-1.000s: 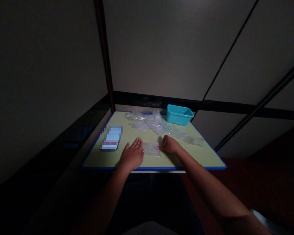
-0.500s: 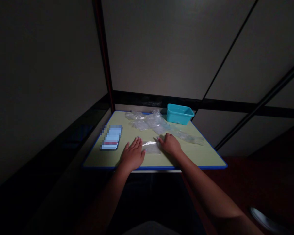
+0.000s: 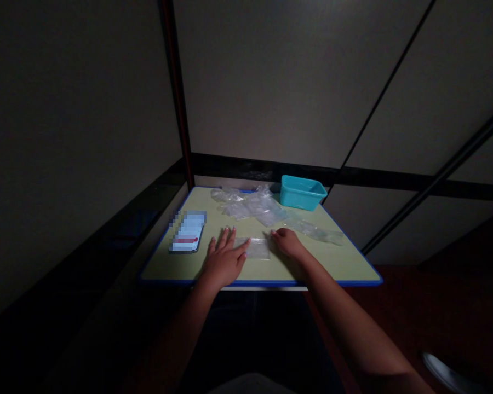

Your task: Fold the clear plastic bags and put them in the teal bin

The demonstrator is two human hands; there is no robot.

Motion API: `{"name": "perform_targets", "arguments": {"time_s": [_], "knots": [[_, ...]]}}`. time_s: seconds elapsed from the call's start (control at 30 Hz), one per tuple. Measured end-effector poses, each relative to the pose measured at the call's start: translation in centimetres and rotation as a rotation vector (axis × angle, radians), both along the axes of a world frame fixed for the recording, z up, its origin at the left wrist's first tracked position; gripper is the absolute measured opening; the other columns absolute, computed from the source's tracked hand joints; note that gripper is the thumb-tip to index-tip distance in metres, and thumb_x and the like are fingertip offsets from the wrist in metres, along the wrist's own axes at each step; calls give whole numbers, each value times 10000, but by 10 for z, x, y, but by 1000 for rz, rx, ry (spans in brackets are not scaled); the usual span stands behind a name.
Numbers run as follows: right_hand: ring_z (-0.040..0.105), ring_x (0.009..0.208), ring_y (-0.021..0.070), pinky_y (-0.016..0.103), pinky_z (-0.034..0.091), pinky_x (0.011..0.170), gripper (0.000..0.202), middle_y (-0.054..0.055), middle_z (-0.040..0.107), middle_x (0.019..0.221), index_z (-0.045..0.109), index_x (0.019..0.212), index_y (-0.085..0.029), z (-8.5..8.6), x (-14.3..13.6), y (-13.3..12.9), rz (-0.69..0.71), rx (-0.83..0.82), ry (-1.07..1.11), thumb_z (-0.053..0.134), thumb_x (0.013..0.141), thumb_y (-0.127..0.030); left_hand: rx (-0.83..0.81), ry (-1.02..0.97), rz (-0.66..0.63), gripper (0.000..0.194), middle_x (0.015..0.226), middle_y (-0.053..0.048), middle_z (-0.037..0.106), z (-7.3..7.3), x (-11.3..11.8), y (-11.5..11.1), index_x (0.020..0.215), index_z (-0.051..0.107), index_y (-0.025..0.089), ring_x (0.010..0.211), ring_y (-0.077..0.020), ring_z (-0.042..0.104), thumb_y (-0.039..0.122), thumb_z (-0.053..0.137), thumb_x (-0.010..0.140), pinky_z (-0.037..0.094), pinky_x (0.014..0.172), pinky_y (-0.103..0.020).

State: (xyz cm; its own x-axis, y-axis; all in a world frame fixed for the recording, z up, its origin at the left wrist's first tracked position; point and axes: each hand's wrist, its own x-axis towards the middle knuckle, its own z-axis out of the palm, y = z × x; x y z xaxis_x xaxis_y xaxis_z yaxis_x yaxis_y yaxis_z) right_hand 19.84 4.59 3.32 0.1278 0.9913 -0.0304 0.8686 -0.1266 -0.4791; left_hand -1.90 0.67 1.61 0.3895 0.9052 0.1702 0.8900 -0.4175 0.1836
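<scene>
A small clear plastic bag (image 3: pixel 258 249) lies flat on the table in front of me. My left hand (image 3: pixel 223 261) rests on its left part, palm down, fingers spread and open, one finger reaching over the plastic. Just beyond the bag's right edge is my right hand (image 3: pixel 286 242), its fingers curled and closed. The thumb and index finger come together near the bag's upper right corner. Whether anything is pinched between them is hidden. Farther back, a crumpled heap of clear plastic bags (image 3: pixel 259 207) spreads across the table, with one long piece (image 3: pixel 317 231) stretching to the right.
A turquoise plastic basket (image 3: pixel 299 200) stands at the back right corner. On the left lies a phone (image 3: pixel 189 230) with a lit, blurred screen. The pale yellow table (image 3: pixel 164 269) has a blue edge and sits against dark-trimmed walls. A white shoe (image 3: pixel 446 372) shows at lower right.
My left hand's fingers have spread apart and one has extended over the bag. My right hand has drawn slightly right, its fingers more tucked in. The bag looks flatter along its top edge.
</scene>
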Motion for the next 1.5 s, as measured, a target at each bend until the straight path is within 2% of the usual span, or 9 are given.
{"name": "perform_targets", "arguments": {"time_s": [0.13, 0.23, 0.33, 0.47, 0.67, 0.87, 1.03, 1.27, 1.5], "knots": [[524, 578, 127, 229, 363, 534, 291, 35, 609, 630, 668, 850, -108, 8, 10, 2, 32, -100, 304, 480, 886, -327, -23, -7, -8, 436, 1557, -3, 158, 1, 0, 1, 1372, 375, 459, 1432, -270, 19, 437, 388, 937, 121, 1098, -549], [434, 440, 95, 216, 330, 439, 212, -15, 519, 524, 638, 846, -116, 15, 14, 2, 25, -205, 525, 484, 863, -260, -32, -4, -8, 434, 1553, -15, 174, 1, 0, 1, 1370, 379, 458, 1431, -272, 22, 442, 386, 937, 128, 1096, -544], [363, 369, 73, 198, 298, 380, 164, -38, 454, 494, 600, 817, -117, 22, 17, 3, 8, -335, 721, 459, 855, -191, -34, -3, -7, 434, 1550, -26, 184, 1, 0, 1, 1368, 388, 451, 1430, -280, 31, 445, 390, 934, 139, 1093, -544], [279, 341, 51, 157, 218, 336, 225, -55, 377, 485, 583, 797, -104, 27, 20, 3, 0, -505, 921, 384, 884, -163, -37, -9, -7, 435, 1550, -19, 188, 1, 0, 1, 1370, 388, 448, 1430, -281, 27, 450, 385, 935, 149, 1091, -542], [249, 338, 44, 133, 184, 319, 300, -63, 355, 496, 566, 841, -91, 26, 22, -1, -20, -599, 1102, 293, 927, -180, -48, -16, -4, 435, 1549, -15, 190, 1, 0, 1, 1369, 387, 451, 1431, -278, 29, 442, 390, 934, 155, 1089, -542], [264, 342, 43, 130, 190, 321, 200, -58, 385, 505, 547, 811, -113, 21, 18, 0, 24, -625, 1193, 368, 884, -162, -44, -15, -4, 430, 1547, -12, 201, 1, 0, 1, 1364, 399, 446, 1431, -279, 33, 440, 389, 934, 154, 1092, -538], [297, 344, 42, 136, 248, 328, 85, -69, 406, 518, 544, 811, -137, 16, 14, 0, 87, -556, 1203, 474, 842, -174, -44, -12, -6, 440, 1547, -19, 198, 1, 0, 2, 1376, 375, 449, 1431, -285, 39, 442, 383, 936, 153, 1089, -545], [476, 378, 65, 150, 365, 347, 70, -44, 527, 541, 563, 817, -148, 11, 9, -3, 112, -424, 1072, 527, 844, -202, -47, -8, -3, 437, 1549, -3, 198, 0, 0, 2, 1372, 378, 458, 1432, -282, 33, 451, 384, 935, 150, 1091, -544], [484, 334, 63, 154, 348, 311, 49, -37, 609, 540, 565, 750, -158, 9, 5, -2, 106, -345, 900, 579, 780, -194, -61, 0, 1, 439, 1552, -5, 181, 2, 1, 1, 1376, 370, 457, 1432, -279, 37, 449, 378, 937, 147, 1094, -538]]}}
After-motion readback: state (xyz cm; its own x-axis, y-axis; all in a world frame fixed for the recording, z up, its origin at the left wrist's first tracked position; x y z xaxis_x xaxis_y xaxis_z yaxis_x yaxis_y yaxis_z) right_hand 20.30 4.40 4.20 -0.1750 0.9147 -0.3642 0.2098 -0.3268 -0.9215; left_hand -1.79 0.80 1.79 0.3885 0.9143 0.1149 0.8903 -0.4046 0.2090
